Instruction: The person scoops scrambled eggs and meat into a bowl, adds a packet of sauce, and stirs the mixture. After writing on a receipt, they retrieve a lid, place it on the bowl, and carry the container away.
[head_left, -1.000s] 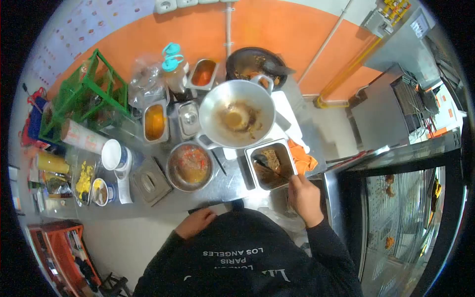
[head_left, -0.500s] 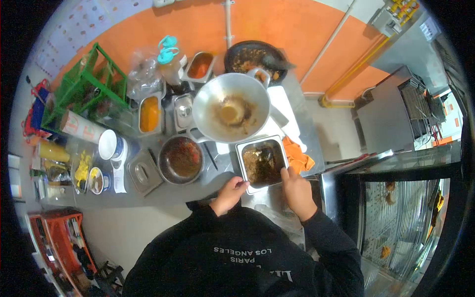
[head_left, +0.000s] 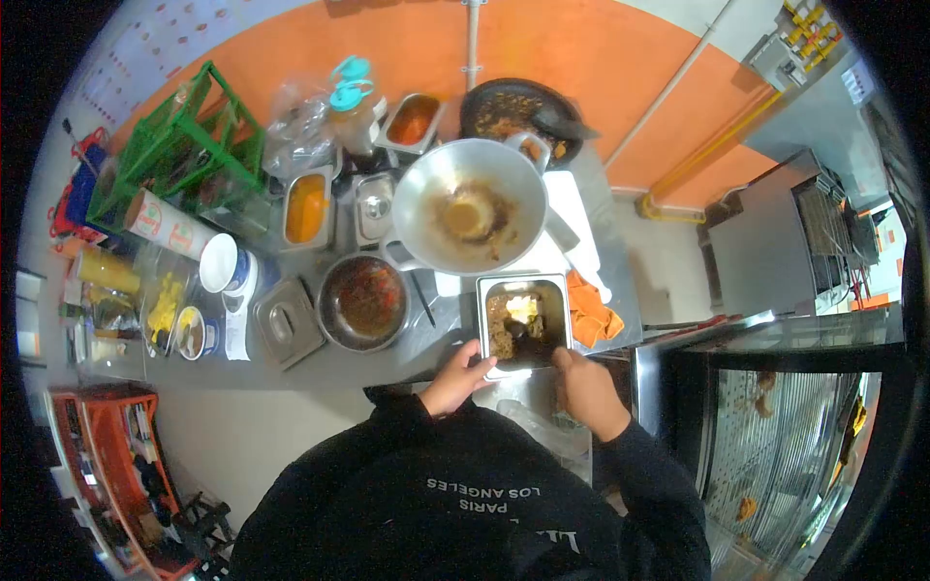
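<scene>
A rectangular steel food pan (head_left: 570,300) sits at the front edge of the counter, with brown, chunky food (head_left: 504,339) inside. Within it I also see a bright patch and a dark rounded shape that I cannot identify. My left hand (head_left: 460,376) grips the near left corner of the pan between thumb and fingers. At the near right corner, my right hand (head_left: 591,392) is closed, its fingers curled; what it holds is hidden. Just behind the pan stands a large metal wok (head_left: 426,184) with brown residue at its bottom.
An orange cloth (head_left: 593,312) lies right of the pan. To the left are a frying pan with reddish sauce (head_left: 363,300) and a steel lid (head_left: 288,324). Behind are a black pan of food (head_left: 499,102), sauce containers (head_left: 308,208) and a green crate (head_left: 174,145).
The bright patch and dark shape in the food pan look different. My right hand has shifted slightly down and right relative to the view. The whole view has moved a little.
</scene>
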`<state>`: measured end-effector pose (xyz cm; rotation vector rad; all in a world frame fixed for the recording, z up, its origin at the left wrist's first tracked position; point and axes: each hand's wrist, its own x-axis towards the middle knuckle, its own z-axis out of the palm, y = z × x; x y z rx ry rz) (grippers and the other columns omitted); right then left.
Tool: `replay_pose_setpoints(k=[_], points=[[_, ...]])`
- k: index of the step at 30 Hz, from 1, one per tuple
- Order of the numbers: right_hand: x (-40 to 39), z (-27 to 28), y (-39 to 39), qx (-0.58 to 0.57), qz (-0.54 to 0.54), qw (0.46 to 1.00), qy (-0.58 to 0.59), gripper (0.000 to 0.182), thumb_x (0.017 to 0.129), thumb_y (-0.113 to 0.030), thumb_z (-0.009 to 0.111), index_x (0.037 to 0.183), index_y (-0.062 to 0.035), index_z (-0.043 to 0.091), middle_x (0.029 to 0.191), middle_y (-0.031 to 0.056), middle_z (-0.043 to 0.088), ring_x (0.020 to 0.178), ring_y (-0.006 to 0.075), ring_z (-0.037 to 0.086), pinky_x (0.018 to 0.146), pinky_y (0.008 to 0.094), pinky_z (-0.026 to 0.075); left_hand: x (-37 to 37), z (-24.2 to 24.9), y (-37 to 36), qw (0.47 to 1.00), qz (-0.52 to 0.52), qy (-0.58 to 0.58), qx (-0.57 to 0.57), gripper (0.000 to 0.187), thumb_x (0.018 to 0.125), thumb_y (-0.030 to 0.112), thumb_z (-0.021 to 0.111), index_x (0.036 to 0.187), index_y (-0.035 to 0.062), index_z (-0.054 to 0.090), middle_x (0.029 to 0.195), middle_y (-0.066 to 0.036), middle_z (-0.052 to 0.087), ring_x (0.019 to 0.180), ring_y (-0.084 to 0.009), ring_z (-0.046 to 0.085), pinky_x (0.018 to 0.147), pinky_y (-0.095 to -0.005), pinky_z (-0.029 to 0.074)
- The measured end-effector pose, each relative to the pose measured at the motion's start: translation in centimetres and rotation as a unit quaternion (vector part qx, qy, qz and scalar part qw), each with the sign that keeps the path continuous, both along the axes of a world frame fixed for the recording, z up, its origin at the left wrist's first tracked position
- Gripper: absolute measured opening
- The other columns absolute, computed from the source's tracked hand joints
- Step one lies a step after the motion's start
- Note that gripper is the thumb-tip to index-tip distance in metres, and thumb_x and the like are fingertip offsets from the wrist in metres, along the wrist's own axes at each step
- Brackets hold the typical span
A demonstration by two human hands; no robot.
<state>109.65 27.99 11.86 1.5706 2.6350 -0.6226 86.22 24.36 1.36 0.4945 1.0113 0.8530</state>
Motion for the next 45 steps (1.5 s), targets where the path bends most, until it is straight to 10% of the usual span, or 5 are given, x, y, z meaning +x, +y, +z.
replay_pose_setpoints(k=[6, 10, 22, 29, 45], points=[[1.2, -1.0, -0.7, -0.202, -0.106, 0.943, 0.241, 0.009, 0.09, 0.001, 0.059, 0.098, -0.003, 0.062, 0.081, 0.0144, 0.067, 0.073, 0.0225, 0.067, 0.063, 0.0356, 0.053, -0.7, -0.8, -0.6, 0.998, -0.041, 0.027, 0.038, 0.02, 0.099, 0.018, 0.062, 0.116, 0.0083, 0.056, 0.104, 0.002, 0.056, 0.092, -0.0066, 0.054, 0.072, -0.0234, 0.048], [3.3, -4.2, -1.3, -0.397, -0.268, 0.783, 0.396, 0.005, 0.097, -0.006, 0.06, 0.1, -0.0045, 0.064, 0.085, 0.0013, 0.068, 0.075, 0.0105, 0.063, 0.067, 0.0265, 0.051, -2.1, 2.0, -1.2, 0.993, -0.096, 0.07, 0.008, 0.024, 0.1, 0.02, 0.061, 0.12, 0.0082, 0.054, 0.106, 0.001, 0.057, 0.093, -0.0076, 0.054, 0.077, -0.0253, 0.049], [-7.9, 1.0, -1.0, -0.4, -0.093, 0.849, 0.334, 0.008, 0.096, -0.006, 0.063, 0.102, 0.0, 0.066, 0.087, 0.0026, 0.069, 0.082, 0.0103, 0.063, 0.078, 0.0249, 0.049, -16.8, 11.4, -12.2, 0.975, -0.056, 0.213, -0.008, 0.033, 0.1, 0.027, 0.06, 0.125, 0.0047, 0.055, 0.106, -0.005, 0.063, 0.092, -0.0127, 0.058, 0.078, -0.0302, 0.05], [-22.5, 1.3, -2.6, -0.422, -0.001, 0.848, 0.32, 0.008, 0.097, -0.009, 0.064, 0.101, -0.003, 0.066, 0.084, 0.0001, 0.069, 0.063, 0.0036, 0.052, 0.057, 0.0203, 0.04, -26.1, 14.2, -22.4, 0.974, 0.194, 0.114, -0.032, 0.038, 0.099, 0.028, 0.06, 0.127, 0.0025, 0.054, 0.108, -0.005, 0.057, 0.083, -0.0109, 0.049, 0.072, -0.028, 0.045], [-43.2, 3.4, -3.8, -0.449, -0.041, 0.782, 0.43, 0.008, 0.097, -0.012, 0.063, 0.101, -0.005, 0.065, 0.078, 0.0002, 0.066, 0.05, 0.0029, 0.042, 0.045, 0.0199, 0.03, -43.6, 11.9, -26.0, 0.957, 0.28, 0.071, 0.0, 0.024, 0.102, 0.02, 0.057, 0.122, 0.0065, 0.056, 0.115, -0.005, 0.057, 0.108, -0.0153, 0.057, 0.096, -0.0334, 0.051]])
